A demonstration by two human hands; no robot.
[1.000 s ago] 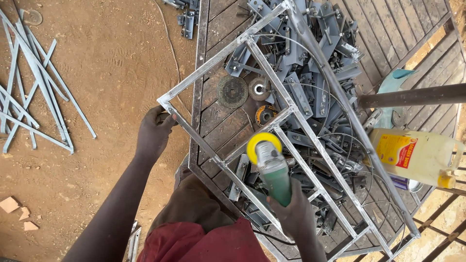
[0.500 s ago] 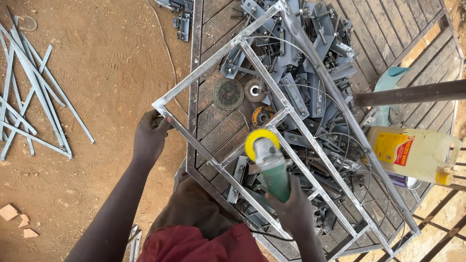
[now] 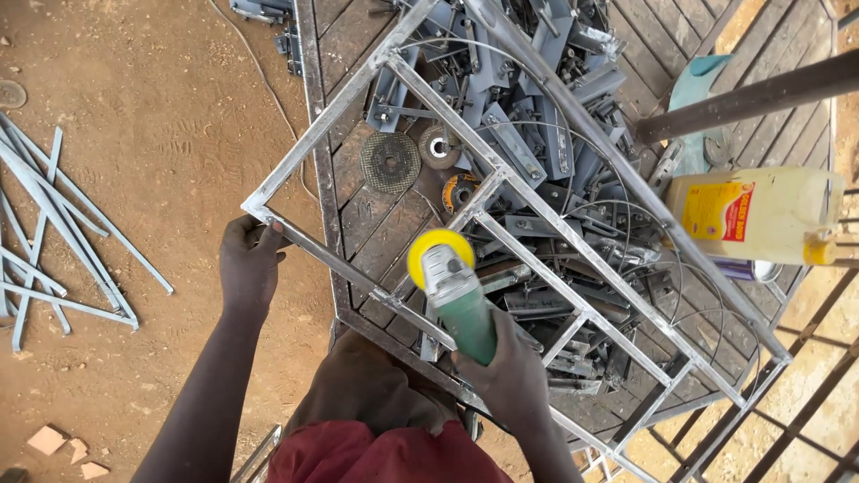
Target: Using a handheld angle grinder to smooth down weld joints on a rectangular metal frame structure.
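Both hands grip: left hand (image 3: 250,268) clutches the metal frame's (image 3: 501,188) corner; right hand (image 3: 510,376) grasps the grinder (image 3: 456,291), pointing away, slightly leftward.

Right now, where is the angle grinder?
In the head view, the green angle grinder sits low centre in the right hand, its yellow guard against the metal frame.

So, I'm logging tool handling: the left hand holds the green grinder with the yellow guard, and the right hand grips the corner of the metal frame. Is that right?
No, the hands are swapped. In the head view the right hand holds the green grinder with the yellow guard, and the left hand grips the corner of the metal frame.
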